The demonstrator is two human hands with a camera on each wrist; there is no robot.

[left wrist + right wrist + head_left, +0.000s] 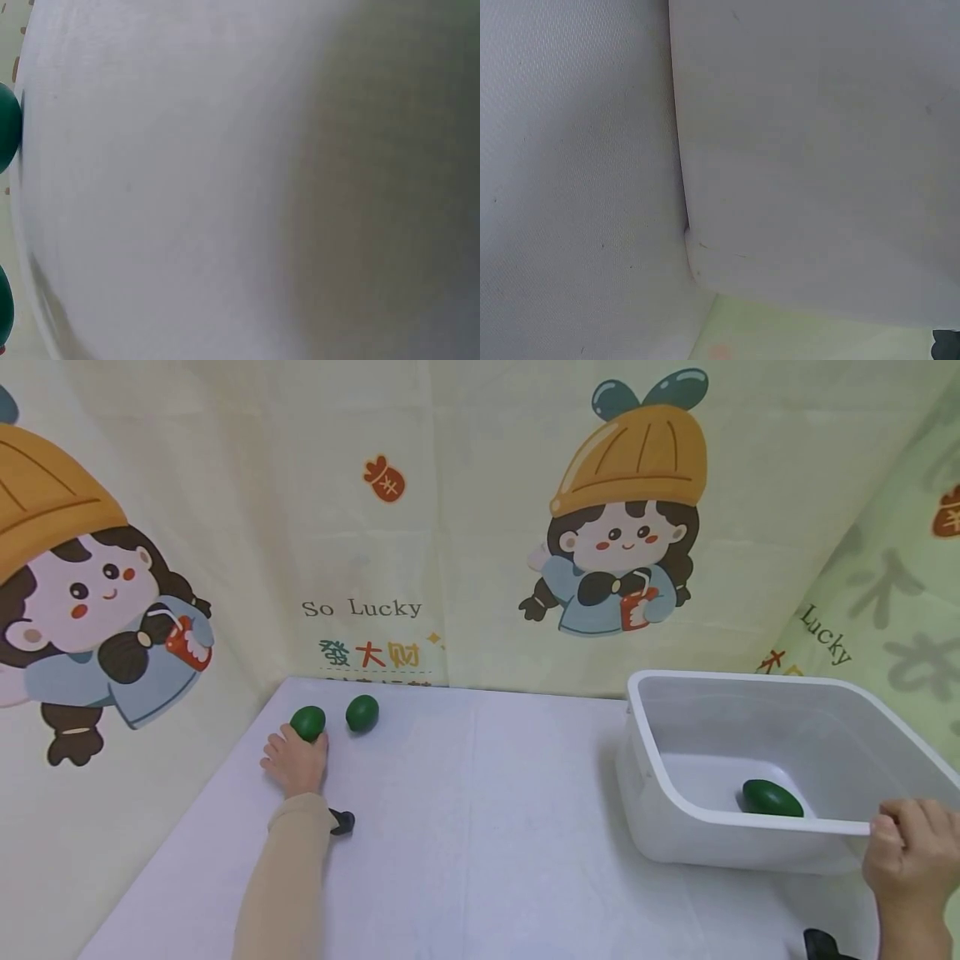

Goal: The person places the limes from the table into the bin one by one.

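Two green egg-shaped fruits lie at the far left of the white table (pixel 480 827). My left hand (pixel 295 758) lies stretched out on the table, its fingertips touching the near side of the left fruit (pixel 308 722); the other fruit (pixel 362 712) sits just to its right. The left wrist view shows only slivers of them, the left fruit (pixel 7 139) and the other fruit (pixel 4 315), at the frame's left edge. At the right, my right hand (pixel 909 850) grips the near rim of a white plastic bin (pixel 675 793) with its fingers curled over the edge. A third green fruit (pixel 772 798) lies inside the bin.
A cartoon-printed cloth backdrop (pixel 450 527) closes off the back and both sides of the table. In the right wrist view, the bin's outer wall (pixel 817 150) stands close against the table surface (pixel 570 187). Black wrist-camera mounts show at each forearm.
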